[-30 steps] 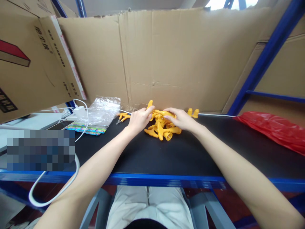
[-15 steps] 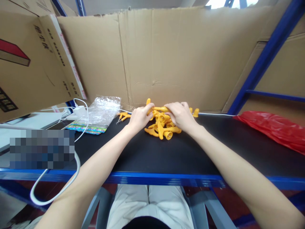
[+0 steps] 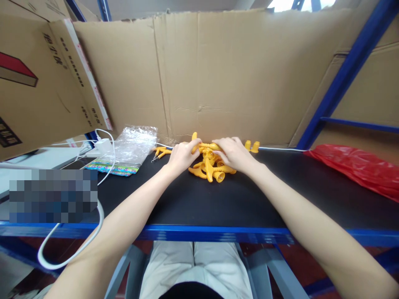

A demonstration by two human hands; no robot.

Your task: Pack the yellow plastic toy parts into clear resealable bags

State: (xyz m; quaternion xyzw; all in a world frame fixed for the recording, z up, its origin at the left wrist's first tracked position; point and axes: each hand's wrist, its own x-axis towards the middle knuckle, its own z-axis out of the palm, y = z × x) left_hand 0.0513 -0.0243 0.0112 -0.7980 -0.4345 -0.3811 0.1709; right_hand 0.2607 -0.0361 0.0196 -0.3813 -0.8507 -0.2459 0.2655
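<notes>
A yellow plastic piece with a twisted shaft spans the gap between my two hands. My left hand is closed around its left end, where a rounded tip points up. The fingers of my right hand pinch its right end. Below and between the hands lies a pile of yellow plastic pieces, some with cup-shaped ends. Two small yellow cups stand behind my right hand. Left of my left hand rests a yellow branched piece with a small metal chain.
A clear plastic bag with a colourful edge lies on the black tabletop at the left, beside white cables and a white adapter. A red plastic bag is at the right. Cardboard rises behind, and a cardboard box stands upper left.
Both hands and the held yellow piece are slightly lower. The small cups behind my right hand show more fully. The pile looks the same.
</notes>
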